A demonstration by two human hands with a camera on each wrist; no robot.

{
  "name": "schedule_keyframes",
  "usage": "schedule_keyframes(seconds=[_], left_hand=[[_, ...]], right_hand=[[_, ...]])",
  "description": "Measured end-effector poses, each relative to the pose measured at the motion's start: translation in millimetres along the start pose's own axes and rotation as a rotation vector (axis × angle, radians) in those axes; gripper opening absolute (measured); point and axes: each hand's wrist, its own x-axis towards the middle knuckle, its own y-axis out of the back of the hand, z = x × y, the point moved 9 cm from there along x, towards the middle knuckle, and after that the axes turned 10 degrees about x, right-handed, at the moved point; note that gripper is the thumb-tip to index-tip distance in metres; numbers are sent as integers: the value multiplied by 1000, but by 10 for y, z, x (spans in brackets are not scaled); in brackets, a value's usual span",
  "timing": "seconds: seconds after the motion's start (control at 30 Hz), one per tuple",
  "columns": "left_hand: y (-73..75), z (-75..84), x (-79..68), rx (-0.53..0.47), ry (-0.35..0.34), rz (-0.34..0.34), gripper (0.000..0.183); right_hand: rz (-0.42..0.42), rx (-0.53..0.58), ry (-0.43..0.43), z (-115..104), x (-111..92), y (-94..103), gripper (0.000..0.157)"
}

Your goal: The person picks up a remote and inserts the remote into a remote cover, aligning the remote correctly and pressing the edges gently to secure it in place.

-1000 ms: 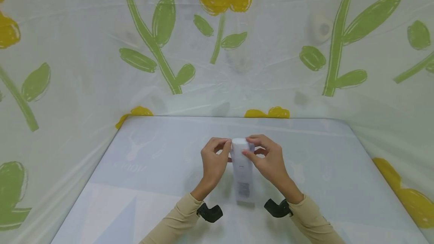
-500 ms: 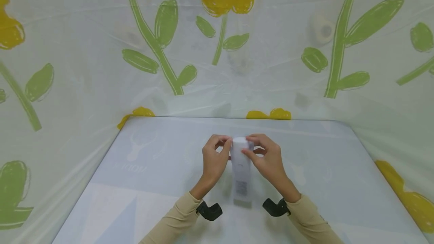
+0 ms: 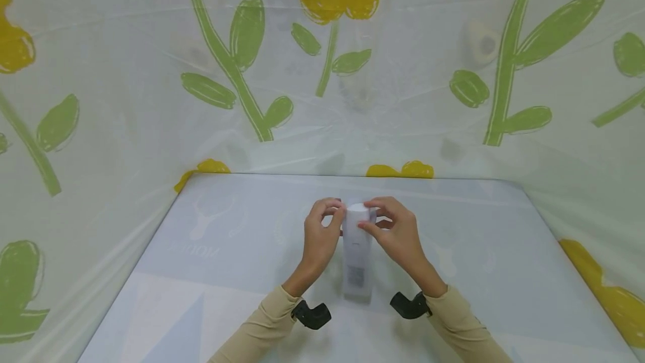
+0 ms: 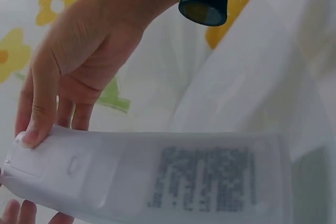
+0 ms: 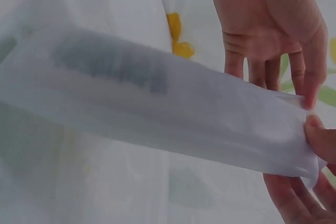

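A white remote control (image 3: 356,240) stands or hangs upright between my hands, its back with the battery cover (image 4: 68,166) and a printed label (image 4: 207,177) towards me. A translucent sleeve (image 5: 199,114) is around it, reaching past its lower end. My left hand (image 3: 319,237) pinches the sleeve's edge at the top left corner. On the other side, my right hand (image 3: 403,237) holds the top right, thumb on the remote's back and fingers behind. In the left wrist view, only fingertips of the second hand show at the lower left.
A pale patterned table (image 3: 227,251) lies beneath the hands. Around its back and sides hangs a white curtain (image 3: 403,94) printed with yellow flowers and green leaves. Black wrist camera mounts (image 3: 312,315) sit at both cuffs.
The lower end of the sleeved remote has swung slightly left. My left hand has shifted a little to the right; both hands keep their hold at the top.
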Motion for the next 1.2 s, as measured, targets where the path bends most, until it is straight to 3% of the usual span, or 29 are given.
schedule_keyframes(seconds=[0.2,0.43,0.67,0.73,0.97,1.2], left_hand=[[-57,-18,19,-26,22,-83,13],[-114,-6,6,-7,8,-122,14],[-135,-5,15,8,1,-158,37],[-128,-49,32,-29,25,-167,39],[-235,-462,91,-216,193,-234,46],[-263,-528,63,-231,228,-266,43]], right_hand=[[7,-12,-41,25,-1,11,35],[3,-16,-26,-4,39,6,35],[-79,46,-80,129,35,3,40],[-121,95,-104,221,28,-5,42],[-251,193,-146,549,37,-7,44],[-313,333,-256,635,37,1,35]])
